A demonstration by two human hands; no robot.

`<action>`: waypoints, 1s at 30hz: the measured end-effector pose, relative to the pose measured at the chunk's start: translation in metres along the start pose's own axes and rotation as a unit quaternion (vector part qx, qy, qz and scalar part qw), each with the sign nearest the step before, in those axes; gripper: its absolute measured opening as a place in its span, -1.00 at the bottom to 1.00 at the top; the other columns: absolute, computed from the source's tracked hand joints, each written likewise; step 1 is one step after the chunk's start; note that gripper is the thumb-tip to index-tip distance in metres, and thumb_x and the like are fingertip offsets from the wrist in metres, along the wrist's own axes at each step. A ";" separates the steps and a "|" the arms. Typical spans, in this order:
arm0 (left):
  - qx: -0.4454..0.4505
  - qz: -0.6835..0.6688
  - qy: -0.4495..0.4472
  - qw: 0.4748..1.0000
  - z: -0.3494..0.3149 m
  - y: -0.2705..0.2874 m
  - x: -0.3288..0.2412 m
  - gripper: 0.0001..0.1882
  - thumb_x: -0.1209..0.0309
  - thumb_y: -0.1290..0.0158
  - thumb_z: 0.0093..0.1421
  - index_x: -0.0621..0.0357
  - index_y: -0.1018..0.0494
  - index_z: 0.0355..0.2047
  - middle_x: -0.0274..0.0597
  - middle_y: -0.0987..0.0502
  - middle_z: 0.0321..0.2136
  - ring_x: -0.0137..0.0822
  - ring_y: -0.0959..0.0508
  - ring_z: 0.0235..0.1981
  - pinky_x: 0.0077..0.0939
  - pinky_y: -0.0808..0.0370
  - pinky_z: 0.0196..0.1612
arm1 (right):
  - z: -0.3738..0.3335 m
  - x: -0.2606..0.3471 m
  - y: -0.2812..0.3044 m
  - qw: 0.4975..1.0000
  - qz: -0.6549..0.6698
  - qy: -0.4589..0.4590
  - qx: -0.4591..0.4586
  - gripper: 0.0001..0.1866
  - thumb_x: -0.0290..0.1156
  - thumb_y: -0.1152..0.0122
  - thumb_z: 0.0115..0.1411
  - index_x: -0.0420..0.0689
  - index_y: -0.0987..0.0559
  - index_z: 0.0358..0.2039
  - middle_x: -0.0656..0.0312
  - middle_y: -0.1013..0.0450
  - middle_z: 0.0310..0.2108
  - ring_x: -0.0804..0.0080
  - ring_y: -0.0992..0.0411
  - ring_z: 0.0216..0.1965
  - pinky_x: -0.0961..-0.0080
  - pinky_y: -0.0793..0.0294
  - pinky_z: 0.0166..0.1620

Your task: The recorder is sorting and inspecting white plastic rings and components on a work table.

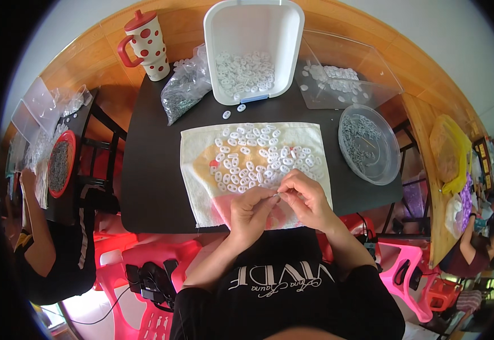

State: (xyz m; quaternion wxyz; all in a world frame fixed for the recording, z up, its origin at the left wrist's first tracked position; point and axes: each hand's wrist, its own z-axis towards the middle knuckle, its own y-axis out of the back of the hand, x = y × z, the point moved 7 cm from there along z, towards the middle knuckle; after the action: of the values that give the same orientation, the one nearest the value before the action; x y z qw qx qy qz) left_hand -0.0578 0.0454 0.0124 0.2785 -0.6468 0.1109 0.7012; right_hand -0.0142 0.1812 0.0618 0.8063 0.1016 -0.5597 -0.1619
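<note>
Above the near edge of a cream, patterned cloth (193, 156), my left hand (249, 214) and my right hand (304, 198) meet fingertip to fingertip. Both are closed in a pinch around something tiny, too small and too covered by the fingers to name. Just beyond them, many small white oval plastic pieces (251, 165) with dark holes lie spread over the cloth. Two similar ovals (226, 114) rest on the dark table between the cloth and a white bin.
The white bin (213, 56) at the back holds more ovals. Left of it are a bag of small grey parts (181, 93) and a spotted tumbler (147, 48). A round clear tub (391, 170) of grey parts and a clear box (380, 85) stand right. People (45, 246) sit nearby.
</note>
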 end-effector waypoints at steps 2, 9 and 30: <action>-0.003 0.043 -0.030 0.999 0.000 0.002 0.001 -0.92 0.66 -0.13 0.27 0.33 -0.56 -0.24 -0.27 -0.57 -0.43 -0.56 -0.51 -0.47 -0.69 -0.46 -0.42 | 0.001 0.003 -0.001 1.000 0.005 -0.008 0.008 -0.86 -0.78 -0.11 0.16 -0.28 -0.48 -0.29 0.16 -0.40 -0.31 0.41 -0.40 -0.33 0.57 -0.41 -0.26; -0.003 0.083 -0.043 0.996 0.000 0.001 -0.004 -0.92 0.66 -0.14 0.26 0.34 -0.56 -0.24 -0.27 -0.58 -0.42 -0.53 -0.55 -0.40 -0.67 -0.49 -0.33 | 0.000 0.010 -0.001 0.998 -0.052 0.021 0.009 -0.81 -0.80 -0.11 0.11 -0.29 -0.48 -0.28 0.07 -0.40 -0.34 0.17 -0.43 -0.35 0.41 -0.44 -0.26; 0.027 0.003 0.038 0.999 0.000 0.000 0.003 -0.90 0.66 -0.09 0.29 0.34 -0.58 -0.22 -0.25 -0.61 -0.41 -0.55 -0.57 -0.44 -0.70 -0.49 -0.40 | -0.005 -0.012 0.004 0.987 0.139 -0.069 -0.030 -0.94 -0.73 -0.17 0.22 -0.33 -0.55 -0.32 0.18 -0.45 -0.33 0.52 -0.40 -0.33 0.61 -0.37 -0.26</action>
State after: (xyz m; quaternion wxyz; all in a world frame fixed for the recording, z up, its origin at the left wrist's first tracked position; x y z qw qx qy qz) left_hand -0.0582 0.0458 0.0090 0.2894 -0.6652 0.1420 0.6735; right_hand -0.0127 0.1894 0.0514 0.7829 -0.0130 -0.6179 -0.0713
